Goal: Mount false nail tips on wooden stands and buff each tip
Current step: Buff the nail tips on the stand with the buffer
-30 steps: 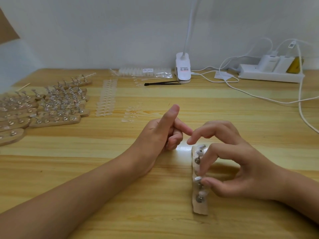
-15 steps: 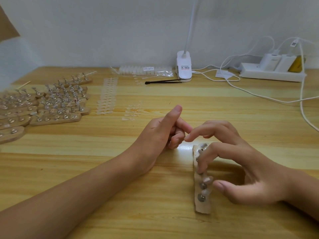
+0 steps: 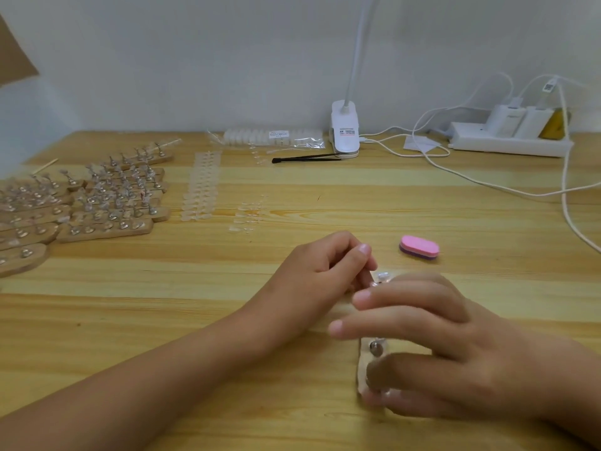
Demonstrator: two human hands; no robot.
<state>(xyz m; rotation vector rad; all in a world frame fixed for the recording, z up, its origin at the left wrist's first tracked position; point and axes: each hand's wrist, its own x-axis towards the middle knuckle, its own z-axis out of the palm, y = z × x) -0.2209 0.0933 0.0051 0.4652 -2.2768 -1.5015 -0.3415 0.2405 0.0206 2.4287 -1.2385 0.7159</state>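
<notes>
Take the tabletop as a dial, with the person seated at six. The wooden table (image 3: 422, 203) runs back to meet the pale wall at twelve. Along that far edge stand a white clip lamp (image 3: 345, 131), a bag of nail tips (image 3: 273, 138) and black tweezers (image 3: 305, 157). At one to two o'clock a white power strip (image 3: 510, 143) sends cables (image 3: 487, 187) looping towards three. From nine to ten, rows of filled stands (image 3: 107, 196) crowd the left side. Strips of clear tips (image 3: 201, 187) lie beside them, with a few loose tips (image 3: 248, 213) just inward. A broad band of bare wood grain shows between all that and the hands.

The wooden stand (image 3: 366, 356) lies end-on at about five o'clock, pale, with a metal holder showing between the fingers. A clear nail tip (image 3: 383, 276) glints on its far end. The right hand (image 3: 439, 346) covers most of it, with two fingers stretched straight across. The thumb and a shadowed finger pinch the stand's near end, though motion blurs them. The left hand (image 3: 322, 275) rests on the table just at the stand's far end at eleven o'clock from it. Its fingers are curled and the thumb is laid along them, and I can't tell whether it holds anything. A pink buffer block (image 3: 419, 247) lies apart from both hands, at one o'clock from the stand.
</notes>
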